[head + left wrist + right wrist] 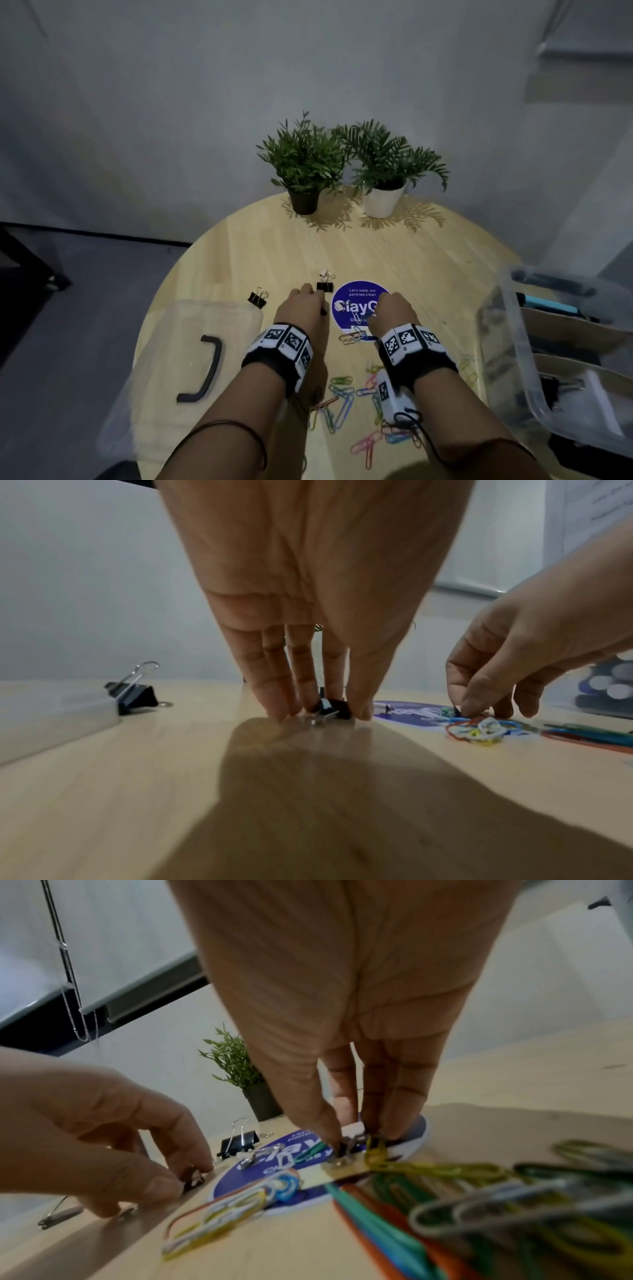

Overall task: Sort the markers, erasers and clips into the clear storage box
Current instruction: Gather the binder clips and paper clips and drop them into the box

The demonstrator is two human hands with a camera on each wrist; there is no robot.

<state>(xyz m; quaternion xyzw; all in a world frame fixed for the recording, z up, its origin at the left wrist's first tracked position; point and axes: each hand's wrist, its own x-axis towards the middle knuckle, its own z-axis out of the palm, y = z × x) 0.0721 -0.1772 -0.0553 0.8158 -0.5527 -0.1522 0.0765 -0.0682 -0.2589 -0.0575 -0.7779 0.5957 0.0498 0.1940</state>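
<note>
We see bare forearms, each wrist wrapped in a black strap [270, 365] topped by white blocks printed with black-and-white square tags [407, 337]. A white camera unit [392, 394] bearing another tag hangs beneath the right wrist, trailing a thin black cable [428, 442]. A thin dark cord [253, 435] loops around the left forearm.

A round pale-wood table [394, 246] stands against a plain grey-white wall [205, 102]; two potted plants sit at its far edge, one in a black pot [303, 200], one in a white pot [383, 202], casting leafy shadows on the wood; the floor [102, 274] is grey; the light is dim; a roller blind [137, 999] with a bead chain [73, 988] hangs on one side.
</note>
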